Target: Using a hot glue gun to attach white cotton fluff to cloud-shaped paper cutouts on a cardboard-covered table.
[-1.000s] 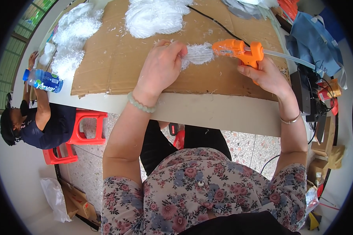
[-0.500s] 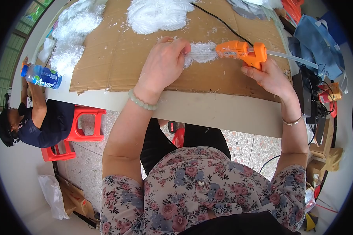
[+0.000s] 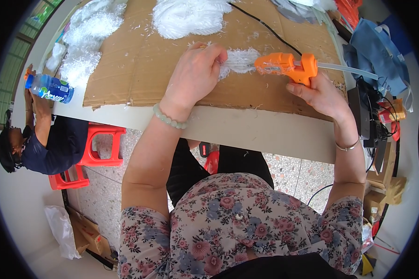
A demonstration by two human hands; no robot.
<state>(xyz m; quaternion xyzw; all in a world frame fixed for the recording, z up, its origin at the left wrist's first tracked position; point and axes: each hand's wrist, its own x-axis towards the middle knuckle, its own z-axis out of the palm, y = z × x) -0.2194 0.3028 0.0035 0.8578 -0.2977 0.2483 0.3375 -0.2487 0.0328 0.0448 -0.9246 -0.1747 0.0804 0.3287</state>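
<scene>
Left hand (image 3: 194, 74): fingers curled, pinching a white fluffy tuft (image 3: 239, 60) against the cardboard sheet (image 3: 139, 69), approx. centre of the table (image 3: 265, 132). Right hand (image 3: 322, 95): closed round handle of orange glue gun (image 3: 286, 65), nozzle touching tuft's right end. Clear glue stick (image 3: 354, 70) projects right from gun's rear. Far side: white fibre pile (image 3: 188, 16); more white fibre far left (image 3: 86, 42). Left edge: another person holding a blue bottle (image 3: 49, 87), beside red stool (image 3: 91, 156).

The left hand (image 3: 195, 74) pinches a white fluffy tuft (image 3: 239, 60) on the cardboard sheet (image 3: 139, 69) — the right hand (image 3: 319, 95) grips an orange glue gun (image 3: 288, 66), nozzle touching the tuft.
</scene>
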